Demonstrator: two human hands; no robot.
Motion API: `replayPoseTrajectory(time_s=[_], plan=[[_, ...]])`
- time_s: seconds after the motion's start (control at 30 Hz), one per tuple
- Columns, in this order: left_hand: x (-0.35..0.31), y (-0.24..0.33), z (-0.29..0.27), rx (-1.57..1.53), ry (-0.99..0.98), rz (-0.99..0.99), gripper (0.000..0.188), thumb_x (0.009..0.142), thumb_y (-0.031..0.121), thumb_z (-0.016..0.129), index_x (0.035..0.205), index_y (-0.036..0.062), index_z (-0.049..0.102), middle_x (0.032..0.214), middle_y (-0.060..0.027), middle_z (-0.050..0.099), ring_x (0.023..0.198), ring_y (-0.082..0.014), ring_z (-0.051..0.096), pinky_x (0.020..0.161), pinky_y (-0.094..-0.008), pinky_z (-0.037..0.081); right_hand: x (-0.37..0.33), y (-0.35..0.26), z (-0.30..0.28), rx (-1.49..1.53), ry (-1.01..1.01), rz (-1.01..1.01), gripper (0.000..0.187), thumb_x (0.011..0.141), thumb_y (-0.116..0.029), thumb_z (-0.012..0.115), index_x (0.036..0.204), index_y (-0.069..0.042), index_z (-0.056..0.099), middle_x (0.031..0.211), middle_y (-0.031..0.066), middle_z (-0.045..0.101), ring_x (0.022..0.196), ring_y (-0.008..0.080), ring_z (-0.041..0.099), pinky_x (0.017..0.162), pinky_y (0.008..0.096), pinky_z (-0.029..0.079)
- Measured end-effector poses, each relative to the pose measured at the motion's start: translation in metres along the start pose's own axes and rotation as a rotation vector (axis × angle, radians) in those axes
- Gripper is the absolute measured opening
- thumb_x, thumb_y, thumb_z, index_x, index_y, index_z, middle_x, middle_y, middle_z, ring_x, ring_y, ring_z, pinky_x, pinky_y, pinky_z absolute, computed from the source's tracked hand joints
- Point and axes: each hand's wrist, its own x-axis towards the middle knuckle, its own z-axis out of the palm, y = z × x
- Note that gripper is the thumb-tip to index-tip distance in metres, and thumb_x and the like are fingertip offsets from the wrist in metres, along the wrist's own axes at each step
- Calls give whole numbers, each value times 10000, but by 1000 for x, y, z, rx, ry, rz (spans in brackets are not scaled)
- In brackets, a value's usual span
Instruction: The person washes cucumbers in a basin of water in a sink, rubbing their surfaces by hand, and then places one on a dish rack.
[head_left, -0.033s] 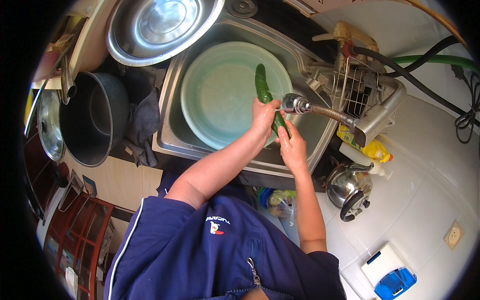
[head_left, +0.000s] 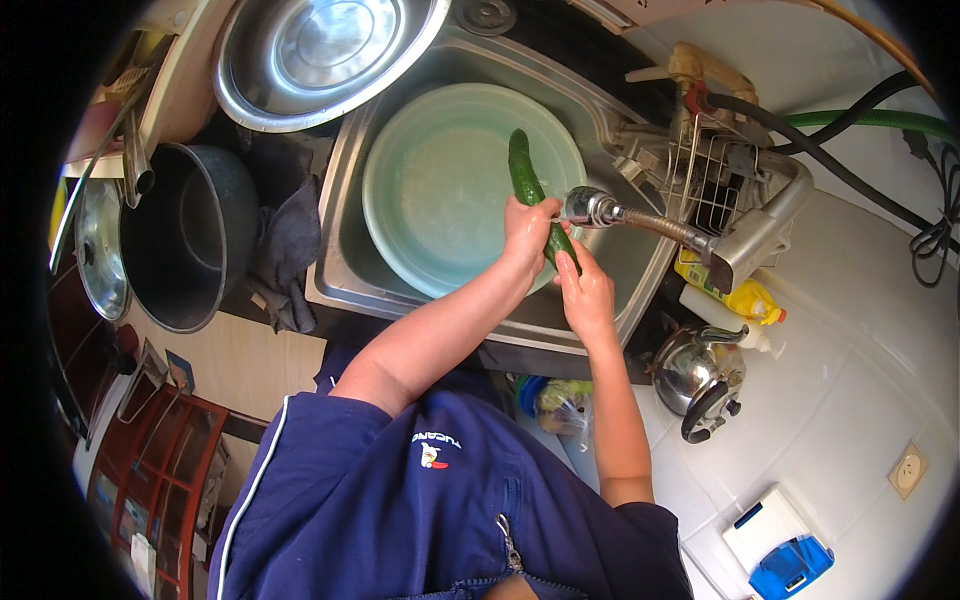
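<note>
A long green cucumber (head_left: 524, 172) is held slantwise over a pale green basin (head_left: 430, 200) in the metal sink. My left hand (head_left: 528, 235) is wrapped around its middle, right beside the faucet head (head_left: 590, 207), where water runs onto it. Its near end lies in my right hand (head_left: 583, 285), with the fingers closed about it. The far end of the cucumber sticks out free above the basin, and its skin looks wet.
The faucet's flexible neck (head_left: 655, 226) comes in from the right, by a wire rack (head_left: 712, 170). A steel bowl (head_left: 335, 50) stands at the far left, with a dark pot (head_left: 185, 240) and grey cloth (head_left: 292, 250) left of the sink (head_left: 345, 285). A kettle (head_left: 690, 372) sits at right.
</note>
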Motion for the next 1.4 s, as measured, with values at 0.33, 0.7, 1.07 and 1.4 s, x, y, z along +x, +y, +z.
replayPoseTrajectory(time_s=[0.33,0.7,1.07,1.4], plan=[[48,36,-3,235,72,32,149,739,39,623,796,0,492,695,-100,554,470,-184,526,406,-322,433,-49,-26,-15,-566,258,-396,454,756,-194,671,1187,-130,544,796,75,486,704,258,554,586,365,472],[20,-8,-18,156,-164,-112,99,788,58,567,850,1,516,677,-73,553,501,-167,539,418,-292,460,-21,-25,7,-408,114,-222,460,846,-155,552,1277,-67,415,994,177,478,889,360,551,708,417,477],[52,54,-22,-193,-398,-283,472,836,496,553,914,44,443,638,-100,519,546,-226,525,544,-363,478,-67,8,-15,1074,-58,231,415,923,-126,441,1313,5,384,795,40,495,552,61,396,473,211,401],[10,-18,-1,249,-200,173,251,780,123,607,978,28,485,805,-79,565,634,-132,560,487,-274,450,-29,-5,19,-382,349,-226,494,820,-59,580,1293,-93,443,971,169,450,841,292,511,732,371,430]])
